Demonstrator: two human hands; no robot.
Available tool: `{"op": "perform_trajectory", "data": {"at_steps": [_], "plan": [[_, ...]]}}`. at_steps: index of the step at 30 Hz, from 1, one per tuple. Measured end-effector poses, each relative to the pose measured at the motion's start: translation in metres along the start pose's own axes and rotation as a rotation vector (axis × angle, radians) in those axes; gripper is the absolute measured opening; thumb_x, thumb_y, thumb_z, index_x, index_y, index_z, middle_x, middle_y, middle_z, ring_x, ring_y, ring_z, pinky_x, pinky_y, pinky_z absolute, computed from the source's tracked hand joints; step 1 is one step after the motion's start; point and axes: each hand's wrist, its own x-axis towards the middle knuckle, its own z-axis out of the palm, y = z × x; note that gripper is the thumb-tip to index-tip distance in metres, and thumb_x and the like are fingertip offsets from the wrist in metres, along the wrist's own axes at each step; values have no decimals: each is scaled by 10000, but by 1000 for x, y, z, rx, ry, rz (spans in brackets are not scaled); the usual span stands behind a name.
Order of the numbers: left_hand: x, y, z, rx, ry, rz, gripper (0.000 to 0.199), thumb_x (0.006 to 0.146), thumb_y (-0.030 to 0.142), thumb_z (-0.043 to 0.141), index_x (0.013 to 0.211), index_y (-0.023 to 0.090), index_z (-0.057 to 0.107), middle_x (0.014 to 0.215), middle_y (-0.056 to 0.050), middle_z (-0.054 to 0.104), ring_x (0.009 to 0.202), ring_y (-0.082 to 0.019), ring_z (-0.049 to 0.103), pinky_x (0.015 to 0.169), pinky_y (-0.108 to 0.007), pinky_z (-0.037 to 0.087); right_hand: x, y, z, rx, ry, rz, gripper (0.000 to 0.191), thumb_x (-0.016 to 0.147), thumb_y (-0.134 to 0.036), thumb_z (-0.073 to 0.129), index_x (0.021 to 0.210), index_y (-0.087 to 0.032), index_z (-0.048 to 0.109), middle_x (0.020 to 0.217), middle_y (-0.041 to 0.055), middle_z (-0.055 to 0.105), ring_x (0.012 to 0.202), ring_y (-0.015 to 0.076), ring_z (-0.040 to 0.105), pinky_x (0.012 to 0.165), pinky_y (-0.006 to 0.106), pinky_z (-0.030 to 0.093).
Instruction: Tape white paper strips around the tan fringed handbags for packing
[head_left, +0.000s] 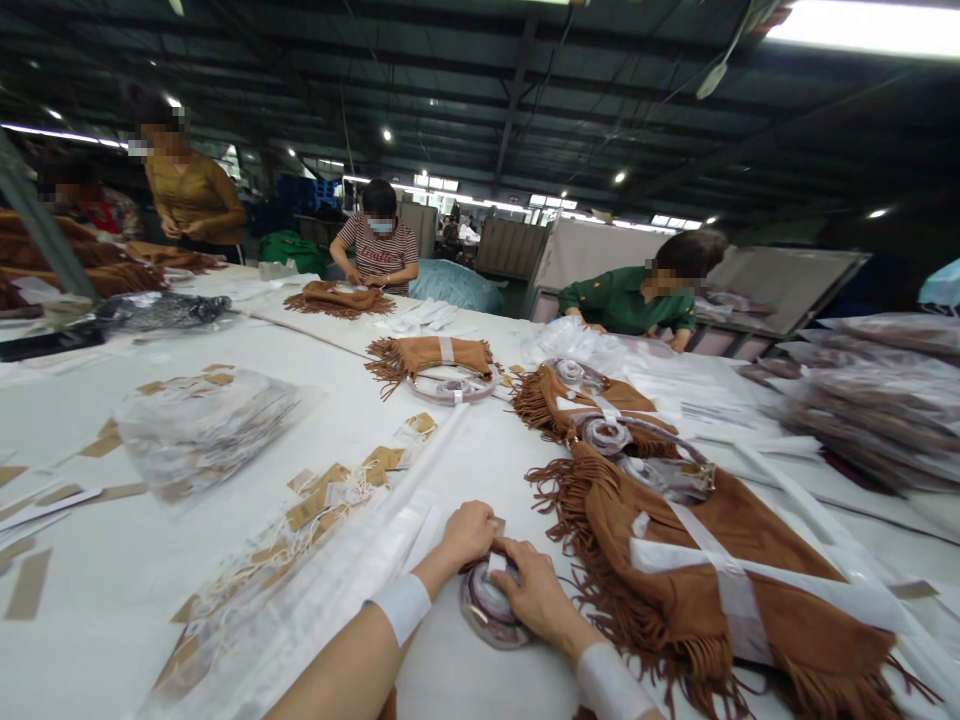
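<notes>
A coiled bag strap (491, 628), wrapped in clear film, lies on the white table below my hands. My right hand (531, 590) curls its fingers over the coil's upper right side, beside a small white piece (496, 564). At the coil's far edge, my left hand (466, 532) has its fingers closed on the strap; the fingertips are partly hidden. A brown fringed bag (637, 500) lies to the right of my hands, with a translucent band around it and white paper under the band. Both wrists wear pale cuffs.
Tan tags with white strings (319, 500) lie on plastic sheets to the left, near a clear bag of tags (202, 430). More fringed bags (442, 352) lie ahead. Wrapped goods (877, 400) are stacked at the right. Several people stand around the table (292, 410).
</notes>
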Motion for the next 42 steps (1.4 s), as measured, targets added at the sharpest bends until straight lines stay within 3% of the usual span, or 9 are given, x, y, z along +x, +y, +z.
{"op": "perform_trajectory", "data": {"at_steps": [10, 18, 23, 25, 27, 29, 34, 39, 42], "plan": [[10, -7, 12, -100, 31, -3, 190, 742, 244, 529, 718, 160, 698, 724, -57, 675, 681, -158, 555, 588, -246, 325, 4, 1, -1, -62, -31, 38, 252, 792, -218, 548, 1014, -239, 664, 1013, 58, 643, 1032, 241, 520, 892, 379, 304], [8, -12, 28, -282, 115, 23, 147, 709, 184, 493, 612, 152, 599, 550, 19, 513, 573, -118, 455, 535, -229, 289, 1, -6, 4, -196, 54, 53, 285, 765, -178, 566, 998, -300, 677, 972, 49, 585, 1019, 252, 492, 828, 364, 307], [6, -14, 33, -382, 143, 44, 146, 709, 179, 466, 578, 163, 529, 532, 38, 441, 552, -109, 422, 524, -221, 286, 1, -3, 4, -57, 91, 100, 232, 729, -163, 595, 937, -252, 648, 866, 8, 602, 864, 194, 563, 772, 310, 339], [5, -14, 33, -405, 140, 57, 142, 705, 186, 464, 573, 168, 512, 528, 41, 427, 546, -109, 415, 520, -221, 282, 2, 0, 6, 29, 159, 162, 356, 676, -139, 630, 1017, -232, 583, 808, -21, 606, 777, 169, 570, 727, 281, 352], [3, -13, 32, -418, 135, 77, 138, 701, 194, 463, 571, 172, 504, 528, 41, 423, 546, -111, 412, 520, -224, 280, 4, 2, 6, 91, 211, 223, 548, 624, -108, 656, 1137, -220, 497, 763, -50, 608, 718, 154, 566, 685, 260, 354], [0, -12, 30, -424, 130, 106, 137, 699, 201, 462, 571, 175, 503, 531, 40, 430, 554, -115, 415, 529, -227, 285, 8, 2, 5, 74, 200, 248, 590, 598, -106, 677, 1147, -220, 493, 747, -57, 618, 702, 154, 566, 650, 252, 341], [-14, -9, 21, -430, 95, 189, 144, 716, 212, 463, 597, 172, 535, 576, 30, 505, 594, -120, 457, 586, -231, 326, 12, 0, -1, -57, 159, 276, 200, 590, -180, 728, 742, -192, 598, 738, -6, 658, 703, 178, 571, 614, 261, 312], [-38, -14, -2, -433, -16, 294, 129, 709, 288, 591, 770, 177, 618, 698, 25, 622, 666, -133, 535, 612, -218, 363, 5, -2, -2, -14, 149, 230, 92, 667, -203, 693, 755, -224, 678, 760, -8, 698, 737, 178, 607, 644, 257, 359], [-52, -16, -15, -318, -89, 365, 301, 674, 346, 680, 926, 191, 624, 770, 19, 654, 678, -143, 553, 604, -219, 373, 1, -4, 0, -7, 157, 198, 119, 683, -217, 693, 795, -252, 715, 828, -3, 718, 801, 191, 627, 693, 264, 388]]}}
